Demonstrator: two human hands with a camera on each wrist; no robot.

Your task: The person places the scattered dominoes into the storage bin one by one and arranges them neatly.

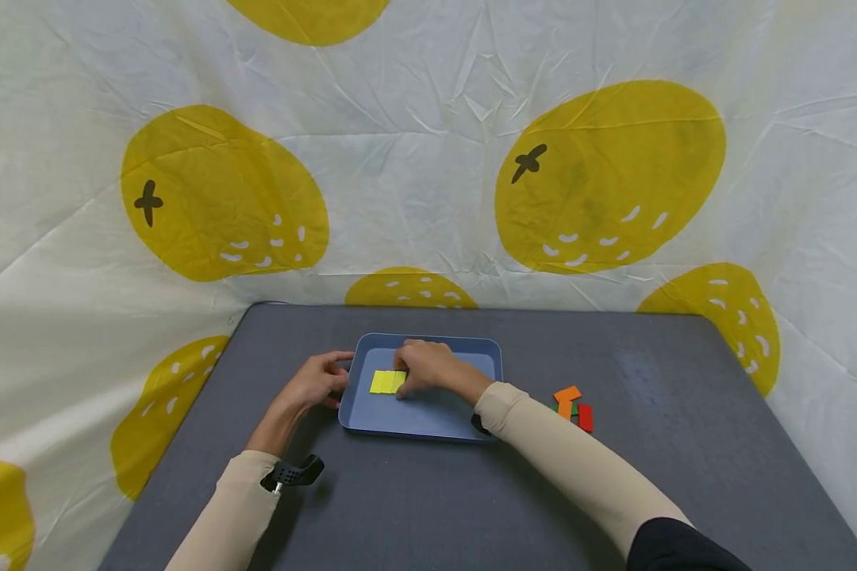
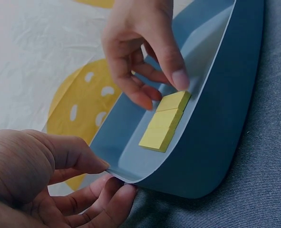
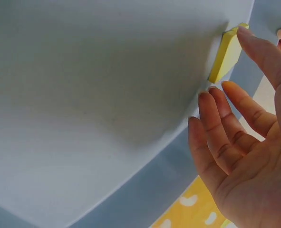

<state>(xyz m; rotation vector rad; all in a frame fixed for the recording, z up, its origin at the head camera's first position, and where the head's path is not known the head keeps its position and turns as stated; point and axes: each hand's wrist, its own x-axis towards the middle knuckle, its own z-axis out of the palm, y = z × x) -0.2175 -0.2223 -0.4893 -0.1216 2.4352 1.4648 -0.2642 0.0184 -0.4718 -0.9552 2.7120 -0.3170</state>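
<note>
A blue tray (image 1: 421, 419) lies on the table, with a row of three yellow blocks (image 1: 383, 382) side by side inside it. At its left edge is my left hand (image 1: 313, 385); in the left wrist view this hand (image 2: 59, 175) pinches the tray's rim (image 2: 131, 181), thumb above and fingers below. My right hand (image 1: 428, 366) reaches into the tray and holds the row's rightmost block between thumb and index finger. The right wrist view shows the yellow block (image 3: 226, 57) between those tips of the right hand (image 3: 247, 147), its other fingers loosely bent.
Several orange, red (image 1: 586, 417) and green flat blocks lie in a small pile on the dark table (image 1: 428, 507), to the right of the tray, near my right forearm. A white cloth (image 1: 414, 190) with yellow shapes hangs behind the table.
</note>
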